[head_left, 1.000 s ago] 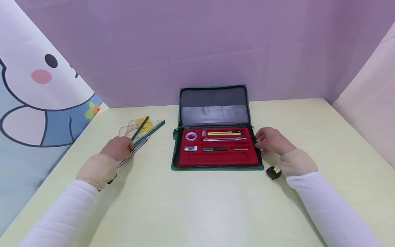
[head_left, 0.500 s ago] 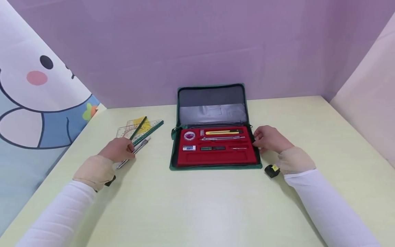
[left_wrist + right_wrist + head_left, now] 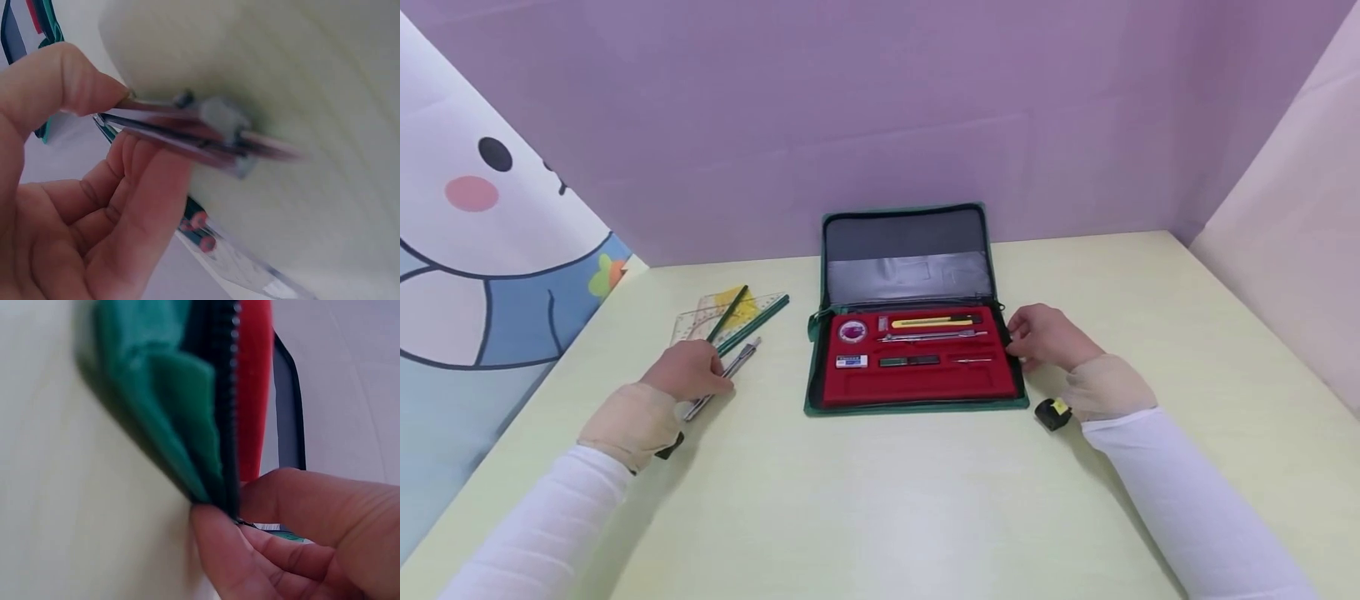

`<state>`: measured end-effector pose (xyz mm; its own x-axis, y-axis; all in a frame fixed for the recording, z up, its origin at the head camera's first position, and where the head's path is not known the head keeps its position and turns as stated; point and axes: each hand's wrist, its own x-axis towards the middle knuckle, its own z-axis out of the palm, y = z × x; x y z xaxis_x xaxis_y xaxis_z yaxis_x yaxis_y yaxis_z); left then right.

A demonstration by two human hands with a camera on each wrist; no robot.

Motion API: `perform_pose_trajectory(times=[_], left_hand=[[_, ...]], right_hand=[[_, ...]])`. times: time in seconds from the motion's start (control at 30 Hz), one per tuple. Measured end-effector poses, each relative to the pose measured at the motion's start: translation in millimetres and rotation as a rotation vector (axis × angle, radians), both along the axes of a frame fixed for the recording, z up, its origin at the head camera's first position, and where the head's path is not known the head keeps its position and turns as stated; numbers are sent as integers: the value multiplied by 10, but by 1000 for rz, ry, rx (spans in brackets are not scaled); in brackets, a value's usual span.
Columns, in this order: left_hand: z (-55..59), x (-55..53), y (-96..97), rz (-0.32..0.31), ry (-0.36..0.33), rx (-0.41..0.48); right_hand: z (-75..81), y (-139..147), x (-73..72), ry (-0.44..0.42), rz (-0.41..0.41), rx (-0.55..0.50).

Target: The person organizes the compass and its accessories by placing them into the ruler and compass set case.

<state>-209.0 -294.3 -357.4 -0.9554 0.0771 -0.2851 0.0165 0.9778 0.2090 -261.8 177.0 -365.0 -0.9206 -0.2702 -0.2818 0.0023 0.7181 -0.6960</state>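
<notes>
In the head view my left hand is at the left of the table. Between thumb and fingers it pinches a silver drawing compass, blurred in the left wrist view. Green pencils lie just beyond that hand, on clear plastic drawing rulers and a yellow piece. An unzipped green case lies open at the centre. My right hand pinches its right edge; the right wrist view shows thumb and fingers on the green cloth beside the zip.
The case's red tray holds a tape roll, a yellow cutter, a silver compass-like tool, an eraser and small pieces. A purple cloth wall stands behind the table.
The whole head view has shifted slightly left. My left hand has moved slightly toward me, so the compass end shows more apart from the pencils. The right hand still grips the case edge.
</notes>
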Motion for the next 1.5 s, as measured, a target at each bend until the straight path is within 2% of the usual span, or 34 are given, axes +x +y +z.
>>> perform_pose_trajectory(times=[0.13,0.27,0.53,0.63,0.77,0.93,1.03,1.27,1.33,1.5], left_hand=[[-2,6,59,-14,15,6],[50,2,167,-38,52,22],[134,-94,545,-137,170,52],[179,-130,733,-172,173,55],[254,-172,1013,-200,138,40],[310,-243,1359,-272,104,14],[310,-287,1543,-333,97,-2],[275,-397,1940,-519,149,-77],[274,-423,2043,-548,139,-93],[268,-488,2242,-577,102,-105]], right_hand=[[-4,4,-1,-5,2,-9],[-2,13,-3,-6,-5,-6],[3,9,-7,-12,-12,15],[11,0,2,-8,-10,1],[17,-4,14,-4,-13,-18],[32,-7,26,1,-18,-8],[40,-18,29,1,-15,-9],[28,-22,16,0,-22,-4],[17,-19,10,-3,-28,-7],[21,-16,2,-13,-36,1]])
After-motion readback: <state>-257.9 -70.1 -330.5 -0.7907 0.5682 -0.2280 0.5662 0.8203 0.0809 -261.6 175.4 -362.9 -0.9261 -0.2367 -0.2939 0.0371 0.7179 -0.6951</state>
